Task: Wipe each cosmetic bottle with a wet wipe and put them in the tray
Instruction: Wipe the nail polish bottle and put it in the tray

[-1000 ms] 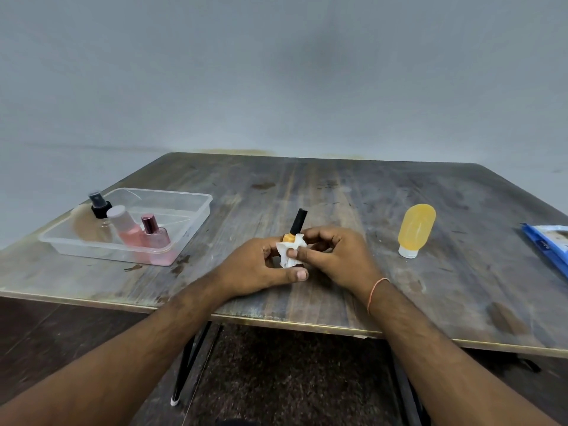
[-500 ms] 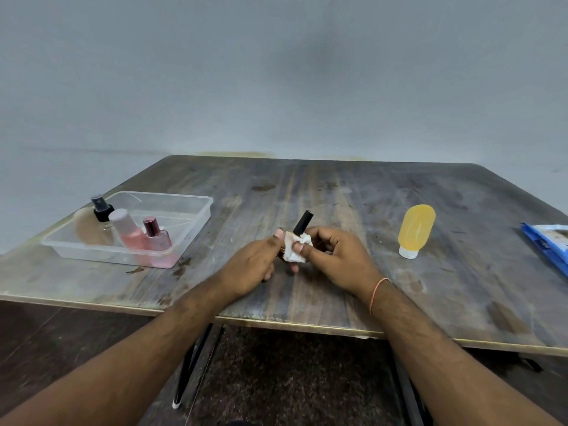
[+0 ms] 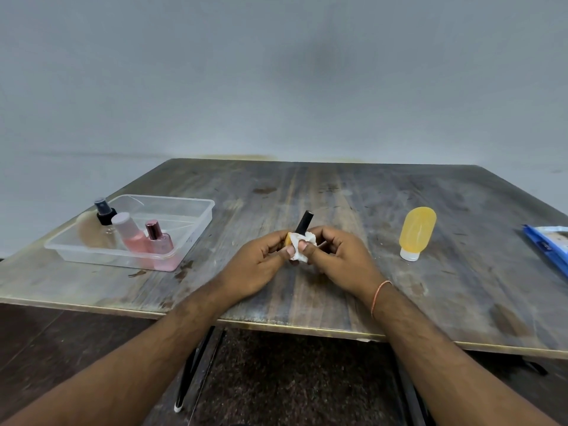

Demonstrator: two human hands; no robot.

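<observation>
A: Item one, nearest you?

B: Small bottle (image 3: 299,233), black cap, orange glass body. Your left hand (image 3: 261,265) pinches its body; your right hand (image 3: 335,259) pinches the wet wipe (image 3: 299,249) against it. Light, rigid, slick when damp, breakable. Hold the body, not the cap.

A: Farther out?

B: Yellow bottle (image 3: 417,232) at two o'clock, soft-walled, unwiped. Tray (image 3: 196,222) at ten o'clock holds three bottles.

Left hand (image 3: 256,265) grips small black-capped bottle (image 3: 302,226); right hand (image 3: 339,259) presses white wipe (image 3: 301,245) on it. Tray (image 3: 196,219) with three bottles left; yellow bottle (image 3: 416,232) right, on tabletop (image 3: 338,195).
</observation>
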